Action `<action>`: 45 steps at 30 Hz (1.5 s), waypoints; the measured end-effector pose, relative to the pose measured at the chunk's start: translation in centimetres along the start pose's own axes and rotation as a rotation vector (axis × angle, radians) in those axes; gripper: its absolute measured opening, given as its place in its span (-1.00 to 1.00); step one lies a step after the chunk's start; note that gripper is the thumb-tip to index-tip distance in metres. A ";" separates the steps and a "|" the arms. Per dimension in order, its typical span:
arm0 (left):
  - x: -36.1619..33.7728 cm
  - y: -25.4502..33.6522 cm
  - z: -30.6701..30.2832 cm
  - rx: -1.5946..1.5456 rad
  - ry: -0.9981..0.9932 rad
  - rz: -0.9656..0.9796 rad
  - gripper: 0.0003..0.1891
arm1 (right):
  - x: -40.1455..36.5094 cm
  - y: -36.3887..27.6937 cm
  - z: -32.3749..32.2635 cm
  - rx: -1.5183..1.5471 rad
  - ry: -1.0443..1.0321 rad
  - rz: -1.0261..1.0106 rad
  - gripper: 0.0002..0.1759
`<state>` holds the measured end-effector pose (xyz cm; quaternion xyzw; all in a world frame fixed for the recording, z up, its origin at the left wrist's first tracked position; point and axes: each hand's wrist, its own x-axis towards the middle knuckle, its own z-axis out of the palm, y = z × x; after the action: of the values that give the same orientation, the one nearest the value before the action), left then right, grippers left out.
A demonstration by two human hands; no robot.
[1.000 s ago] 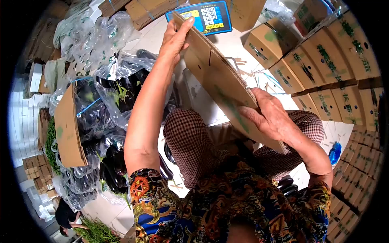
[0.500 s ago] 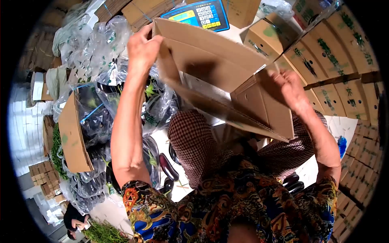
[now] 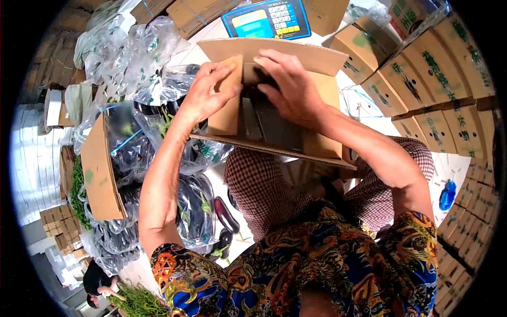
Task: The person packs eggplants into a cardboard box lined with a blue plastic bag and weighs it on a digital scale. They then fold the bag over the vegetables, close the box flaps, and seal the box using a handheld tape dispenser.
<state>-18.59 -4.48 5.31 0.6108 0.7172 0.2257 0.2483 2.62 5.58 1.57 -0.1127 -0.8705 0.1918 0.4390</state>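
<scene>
An open cardboard box [image 3: 323,100] stands in front of me, its far flap raised and its near flap folded outward toward my knees. My left hand [image 3: 214,90] lies against the box's left end flap, thumb and fingers apart. Over the box opening is my right hand [image 3: 290,87], fingers spread and curved, nothing held in them. It hides part of the inside, so whether the fingertips touch the cardboard cannot be made out.
Past the box sits a blue scale [image 3: 266,21] with a keypad. Bagged eggplants [image 3: 195,206] crowd the left, with loose eggplants [image 3: 226,215] by my knee. Stacked cartons [image 3: 422,84] line the right, near a blue bundle [image 3: 447,194]. Another person [image 3: 96,282] is at lower left beside green vegetables [image 3: 138,301].
The box has come down from a tilted, lifted position and now sits level. Both hands have left its outer ends and moved inward, the left to the end flap, the right over the opening.
</scene>
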 end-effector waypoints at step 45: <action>3.4 -3.4 5.3 -0.865 0.157 -0.264 -0.28 | -2.8 2.6 -5.1 -0.383 -0.720 0.023 -0.15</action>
<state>-18.30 -1.56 -1.22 0.3356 0.6453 0.5163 0.4522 8.47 8.12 1.25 -0.1278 -0.9872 0.0582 0.0752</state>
